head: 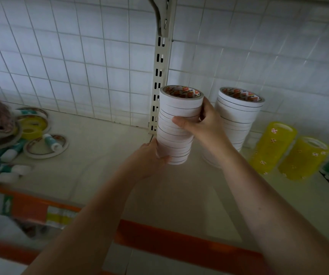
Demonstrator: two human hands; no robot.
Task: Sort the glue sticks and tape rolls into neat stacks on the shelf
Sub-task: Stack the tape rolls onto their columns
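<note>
Hands (151, 155) (201, 124) grip white tape stack (177, 126) above shelf (108, 155)

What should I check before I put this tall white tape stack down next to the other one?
1. Both hands on the stack: ok. The left hand holds the white stack near the bottom, the right hand grips it higher up.
2. Rolls lined up: ok, edges look even.
3. Stack upright: not ok, it tilts a little.
4. Landing spot: ok, bare shelf shows left of the second stack.
5. Stack touching the shelf yet: cannot tell.
6. Neighbours out of the way: ok, the yellow rolls stand further right.
</note>
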